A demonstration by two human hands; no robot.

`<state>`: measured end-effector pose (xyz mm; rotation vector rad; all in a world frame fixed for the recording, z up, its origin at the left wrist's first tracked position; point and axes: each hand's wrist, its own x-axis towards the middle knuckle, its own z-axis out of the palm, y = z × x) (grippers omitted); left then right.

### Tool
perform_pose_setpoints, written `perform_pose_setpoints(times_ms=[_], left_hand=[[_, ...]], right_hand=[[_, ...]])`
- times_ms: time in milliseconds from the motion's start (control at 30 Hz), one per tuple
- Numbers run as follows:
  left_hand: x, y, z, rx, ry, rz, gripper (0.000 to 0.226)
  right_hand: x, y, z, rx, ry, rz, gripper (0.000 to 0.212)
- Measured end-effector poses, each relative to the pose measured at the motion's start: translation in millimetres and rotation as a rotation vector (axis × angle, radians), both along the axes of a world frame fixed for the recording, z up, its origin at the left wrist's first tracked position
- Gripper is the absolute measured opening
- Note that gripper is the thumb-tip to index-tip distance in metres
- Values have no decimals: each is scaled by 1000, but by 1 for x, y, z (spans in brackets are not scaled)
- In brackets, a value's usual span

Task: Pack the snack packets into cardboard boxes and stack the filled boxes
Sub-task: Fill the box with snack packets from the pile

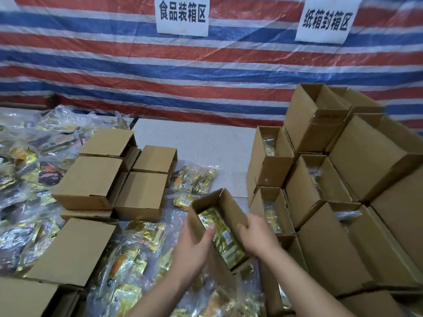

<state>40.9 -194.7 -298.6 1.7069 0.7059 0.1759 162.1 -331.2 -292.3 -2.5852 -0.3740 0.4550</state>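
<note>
Between the hands, the box [217, 216] ran lengthwise away, left hand [194, 245] and right hand [256, 236] gripping its long walls, stack [320, 179] nearer the right.

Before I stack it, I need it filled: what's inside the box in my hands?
A gold snack packet lies in the held box; anything beneath it is covered.
</note>
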Motion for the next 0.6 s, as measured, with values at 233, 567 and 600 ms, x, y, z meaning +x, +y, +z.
perform_pose_setpoints(times_ms=[233, 567, 600], left_hand=[[75, -43, 27, -29, 102, -204, 60], [163, -73, 60, -178, 144, -371, 27], [170, -77, 61, -193, 160, -386, 26]], right_hand=[[26, -24, 36, 38, -28, -184, 25], [76, -81, 75, -149, -393, -225, 12], [81, -84, 76, -178, -415, -233, 12]])
